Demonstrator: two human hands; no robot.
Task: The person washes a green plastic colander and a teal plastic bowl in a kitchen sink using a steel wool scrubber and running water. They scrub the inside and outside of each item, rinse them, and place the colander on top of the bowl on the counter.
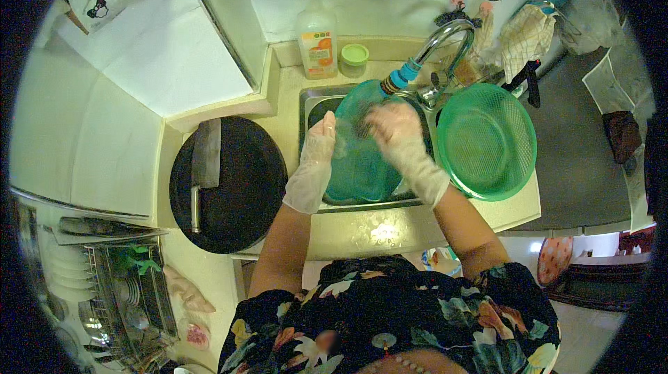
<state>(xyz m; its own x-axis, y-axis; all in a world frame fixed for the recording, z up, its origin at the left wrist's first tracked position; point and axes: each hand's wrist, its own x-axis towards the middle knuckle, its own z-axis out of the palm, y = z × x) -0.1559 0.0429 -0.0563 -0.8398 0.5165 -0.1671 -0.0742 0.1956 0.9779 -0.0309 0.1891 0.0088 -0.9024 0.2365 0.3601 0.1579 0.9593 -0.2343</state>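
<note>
Both my hands wear thin, pale translucent gloves. A teal translucent plastic basin or board (360, 165) lies in the steel sink (308, 97). My left hand (318, 149) is at its left edge, thumb upward, fingers partly hidden. Over its upper part, just below the faucet's blue nozzle (399, 79), is my right hand (399, 128), blurred, with a dark, mesh-like thing (362, 122) beside its fingers; whether it grips this thing is unclear. A green plastic colander (485, 142) sits right of the sink.
Left of the sink, a cleaver (207, 157) lies on a round black board or lid (245, 186). A bottle with an orange label (318, 50) and a green-lidded tub (354, 60) stand behind the sink. A dish rack (130, 290) is at lower left. Cloths (527, 42) hang at upper right.
</note>
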